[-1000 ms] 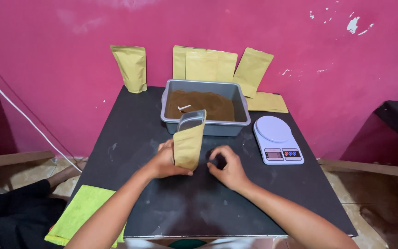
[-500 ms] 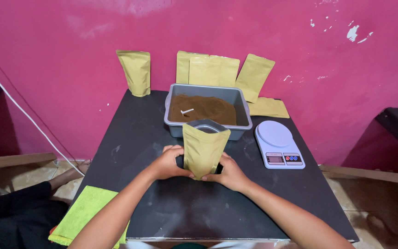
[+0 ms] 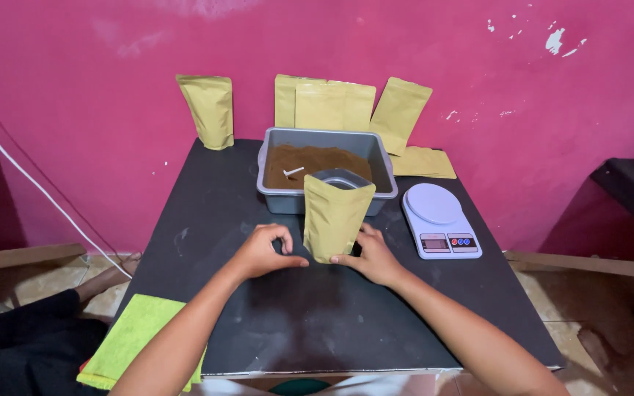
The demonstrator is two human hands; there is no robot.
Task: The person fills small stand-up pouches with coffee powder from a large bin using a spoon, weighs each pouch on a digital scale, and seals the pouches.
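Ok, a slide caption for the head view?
Both hands, left hand and right hand, steady an open kraft pouch upright before a powder tray.

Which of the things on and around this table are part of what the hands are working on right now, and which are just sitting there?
In hand:
open kraft pouch, upright, mouth open
left hand and right hand at its base
grey tub of brown powder, with a white scoop, right behind

Lying about:
kitchen scale
spare pouches against the wall
green cloth at the table's edge
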